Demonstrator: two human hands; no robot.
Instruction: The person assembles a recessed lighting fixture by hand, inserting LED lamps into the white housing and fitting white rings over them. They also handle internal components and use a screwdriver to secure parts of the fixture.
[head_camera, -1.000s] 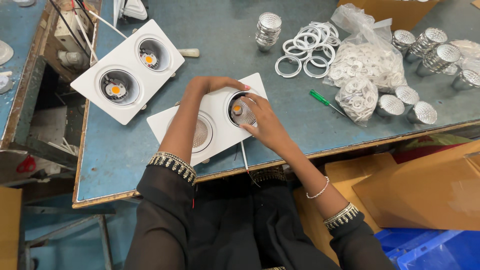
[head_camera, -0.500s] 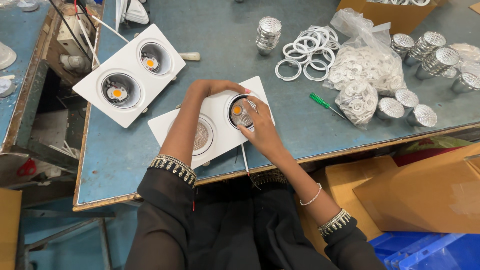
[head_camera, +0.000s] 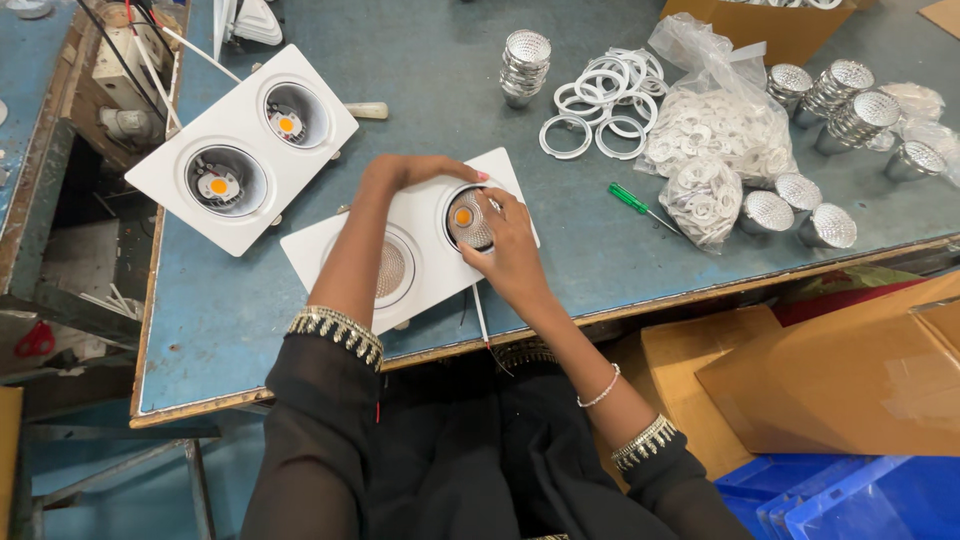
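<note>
A white twin downlight housing (head_camera: 425, 205) lies near the table's front edge. Its left opening holds a faceted silver reflector (head_camera: 390, 268); its right opening shows a reflector with an orange chip (head_camera: 466, 218). My left hand (head_camera: 405, 175) rests curled on the housing's far edge, beside the right opening. My right hand (head_camera: 510, 250) lies over the housing's right end, its fingertips on the rim of the right opening. A second white twin housing (head_camera: 170, 185) with two bare orange chips lies further left.
White plastic rings (head_camera: 600, 95), a stack of silver reflectors (head_camera: 525, 62), bags of rings (head_camera: 715, 130), a green screwdriver (head_camera: 632, 200) and loose reflectors (head_camera: 800, 210) crowd the table's right side. Cardboard boxes (head_camera: 830, 370) and a blue crate (head_camera: 860, 500) sit below.
My right hand has shifted slightly over the right opening, fingers turning around its rim. The left hand stays on the housing's far edge.
</note>
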